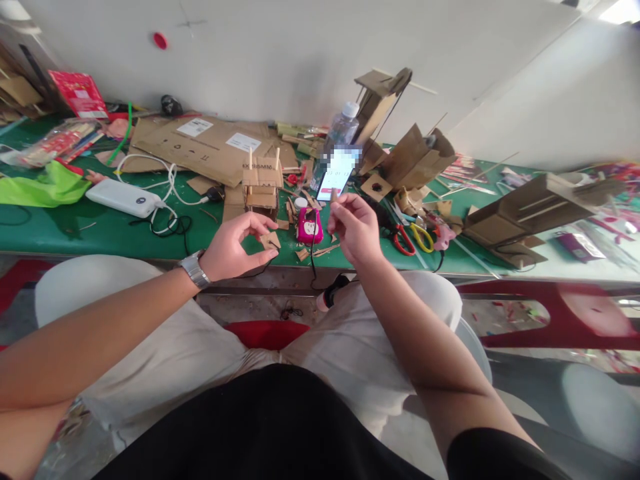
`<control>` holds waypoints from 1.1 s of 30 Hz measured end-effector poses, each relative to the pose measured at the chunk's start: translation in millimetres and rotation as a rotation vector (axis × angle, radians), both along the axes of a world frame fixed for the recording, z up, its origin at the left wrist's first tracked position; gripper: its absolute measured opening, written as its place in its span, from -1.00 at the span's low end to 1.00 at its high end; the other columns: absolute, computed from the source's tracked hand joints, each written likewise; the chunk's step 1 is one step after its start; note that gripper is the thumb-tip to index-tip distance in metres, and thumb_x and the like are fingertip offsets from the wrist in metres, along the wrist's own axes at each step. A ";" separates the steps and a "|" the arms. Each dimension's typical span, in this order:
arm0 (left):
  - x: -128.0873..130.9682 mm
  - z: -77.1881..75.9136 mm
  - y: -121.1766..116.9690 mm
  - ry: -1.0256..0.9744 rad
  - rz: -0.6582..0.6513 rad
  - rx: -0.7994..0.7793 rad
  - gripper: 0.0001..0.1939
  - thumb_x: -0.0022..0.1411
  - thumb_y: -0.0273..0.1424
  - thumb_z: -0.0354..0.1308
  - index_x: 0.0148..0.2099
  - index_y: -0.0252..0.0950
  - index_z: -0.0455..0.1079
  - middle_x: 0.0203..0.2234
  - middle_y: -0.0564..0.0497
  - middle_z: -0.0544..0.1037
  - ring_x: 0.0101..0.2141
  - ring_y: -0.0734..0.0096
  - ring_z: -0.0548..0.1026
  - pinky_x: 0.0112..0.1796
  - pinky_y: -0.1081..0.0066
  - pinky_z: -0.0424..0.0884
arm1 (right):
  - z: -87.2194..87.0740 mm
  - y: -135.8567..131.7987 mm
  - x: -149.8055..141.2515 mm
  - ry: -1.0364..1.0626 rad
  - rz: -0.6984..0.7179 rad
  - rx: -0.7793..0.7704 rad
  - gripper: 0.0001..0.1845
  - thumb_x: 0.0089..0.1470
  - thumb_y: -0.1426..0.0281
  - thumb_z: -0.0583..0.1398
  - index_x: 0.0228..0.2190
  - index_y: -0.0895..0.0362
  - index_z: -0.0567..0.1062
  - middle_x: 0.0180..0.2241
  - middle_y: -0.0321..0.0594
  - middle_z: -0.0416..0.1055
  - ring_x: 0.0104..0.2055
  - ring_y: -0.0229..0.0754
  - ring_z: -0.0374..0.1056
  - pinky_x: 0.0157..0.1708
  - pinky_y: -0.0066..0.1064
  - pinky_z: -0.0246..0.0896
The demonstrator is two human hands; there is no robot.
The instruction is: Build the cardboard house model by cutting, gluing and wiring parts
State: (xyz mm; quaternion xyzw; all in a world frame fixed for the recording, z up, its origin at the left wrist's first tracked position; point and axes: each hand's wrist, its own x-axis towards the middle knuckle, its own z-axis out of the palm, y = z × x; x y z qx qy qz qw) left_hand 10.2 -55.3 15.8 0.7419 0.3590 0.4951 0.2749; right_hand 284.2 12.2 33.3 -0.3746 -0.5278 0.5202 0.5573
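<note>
My left hand [234, 248], with a metal watch on the wrist, pinches a small cardboard piece [271, 241] at the table's front edge. My right hand [354, 225] is raised beside it, fingers curled around a short brown stick-like bit [333, 195]. Between the hands lies a small pink device [309, 227] with a black cable. Just behind stands a small cardboard model with wooden sticks [261, 185].
The green table [60, 227] holds a white power bank [123, 198], flat cardboard sheets [210, 147], a lit phone [339, 175], a water bottle [342, 127], red and yellow scissors [413, 238] and cardboard structures [530, 213]. A red stool [550, 320] stands right.
</note>
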 end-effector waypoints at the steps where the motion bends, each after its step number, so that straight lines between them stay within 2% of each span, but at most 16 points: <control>1: 0.1 -0.1 -0.1 -0.016 -0.009 -0.003 -0.68 0.19 -0.37 0.49 -0.17 -0.24 0.38 -0.03 -0.25 0.72 -0.02 0.12 0.72 -0.08 0.24 0.65 | 2.1 4.3 5.3 -0.021 -0.018 0.019 -0.57 0.05 0.13 0.53 -0.30 0.00 0.44 -0.48 -0.45 0.31 -0.55 -0.37 0.26 -0.59 -0.46 0.18; 6: -0.8 -2.1 -1.0 -0.003 0.001 -0.014 -0.68 0.17 -0.39 0.49 -0.16 -0.24 0.39 -0.17 -0.18 0.74 -0.15 0.15 0.74 -0.16 0.24 0.65 | 9.8 20.3 28.4 -0.173 -0.111 0.074 -0.68 -0.01 0.26 0.52 -0.34 0.03 0.51 -0.49 -0.43 0.36 -0.56 -0.37 0.24 -0.58 -0.45 0.20; 9: -1.5 -3.5 0.5 -0.021 -0.004 -0.023 -0.66 0.15 -0.38 0.50 -0.18 -0.23 0.37 -0.10 -0.21 0.72 -0.10 0.13 0.72 -0.11 0.20 0.65 | 12.7 25.3 37.8 -0.186 -0.126 0.043 -0.71 -0.03 0.32 0.50 -0.37 0.05 0.51 -0.46 -0.39 0.43 -0.51 -0.34 0.30 -0.52 -0.45 0.26; 12: -2.2 -4.2 3.0 -0.040 -0.010 0.000 -0.65 0.13 -0.39 0.50 -0.19 -0.22 0.36 -0.02 -0.22 0.67 -0.02 0.11 0.69 -0.05 0.17 0.64 | 16.6 32.1 49.8 -0.173 -0.181 0.065 -0.70 -0.08 0.34 0.49 -0.38 0.05 0.48 -0.47 -0.39 0.41 -0.49 -0.32 0.33 -0.48 -0.43 0.29; 15: -2.9 -4.0 4.3 -0.018 0.003 0.019 -0.66 0.15 -0.39 0.49 -0.18 -0.22 0.36 -0.02 -0.21 0.65 -0.03 0.14 0.66 -0.06 0.17 0.63 | 25.3 41.7 68.6 -0.135 -0.334 0.145 -0.69 -0.09 0.35 0.45 -0.39 0.03 0.42 -0.47 -0.40 0.35 -0.47 -0.29 0.34 -0.46 -0.39 0.30; 17: -3.2 -3.6 4.0 -0.006 0.009 0.017 -0.67 0.16 -0.38 0.48 -0.17 -0.22 0.35 -0.02 -0.21 0.65 -0.03 0.15 0.66 -0.05 0.17 0.62 | 34.4 48.1 83.5 -0.097 -0.468 0.168 -0.73 -0.03 0.39 0.38 -0.39 0.01 0.36 -0.47 -0.39 0.33 -0.47 -0.27 0.33 -0.45 -0.37 0.30; 20: -3.2 -3.2 2.4 0.007 0.018 -0.004 -0.66 0.16 -0.36 0.48 -0.19 -0.21 0.33 -0.01 -0.23 0.66 -0.03 0.15 0.67 -0.03 0.15 0.63 | 50.0 56.2 105.3 -0.014 -0.715 0.161 -0.75 0.05 0.54 0.24 -0.39 -0.02 0.29 -0.54 -0.44 0.23 -0.54 -0.30 0.22 -0.49 -0.37 0.19; 22: -2.9 -3.0 1.2 0.015 0.025 -0.027 -0.65 0.16 -0.35 0.48 -0.19 -0.21 0.33 -0.01 -0.24 0.69 -0.02 0.12 0.69 -0.02 0.13 0.64 | 58.5 60.7 118.2 0.027 -0.847 0.154 -0.73 0.08 0.60 0.16 -0.38 -0.02 0.27 -0.51 -0.42 0.25 -0.57 -0.32 0.17 -0.52 -0.38 0.12; 27: -2.6 -2.7 -0.2 0.028 0.039 -0.064 -0.64 0.15 -0.34 0.49 -0.21 -0.20 0.32 -0.15 -0.20 0.74 -0.13 0.13 0.74 -0.11 0.17 0.65 | 67.3 68.6 149.9 0.107 -1.042 0.221 -0.72 0.17 0.64 0.08 -0.38 -0.02 0.26 -0.44 -0.37 0.31 -0.63 -0.37 0.08 -0.56 -0.37 -0.03; 31: -1.7 -2.8 -0.5 0.025 0.048 -0.066 -0.66 0.15 -0.32 0.48 -0.20 -0.21 0.35 -0.17 -0.19 0.74 -0.15 0.14 0.74 -0.14 0.21 0.65 | 68.1 72.2 178.2 0.193 -1.180 0.352 -0.67 0.27 0.66 -0.01 -0.38 -0.02 0.29 -0.44 -0.38 0.25 -0.62 -0.37 0.00 -0.56 -0.37 -0.14; 33: -0.9 -2.8 -0.7 0.027 0.056 -0.063 -0.67 0.15 -0.32 0.47 -0.19 -0.22 0.37 -0.18 -0.19 0.74 -0.16 0.15 0.73 -0.16 0.22 0.64 | 68.6 73.4 188.5 0.263 -1.226 0.369 -0.63 0.31 0.66 -0.05 -0.39 -0.01 0.29 -0.45 -0.40 0.22 -0.63 -0.38 -0.06 -0.55 -0.36 -0.22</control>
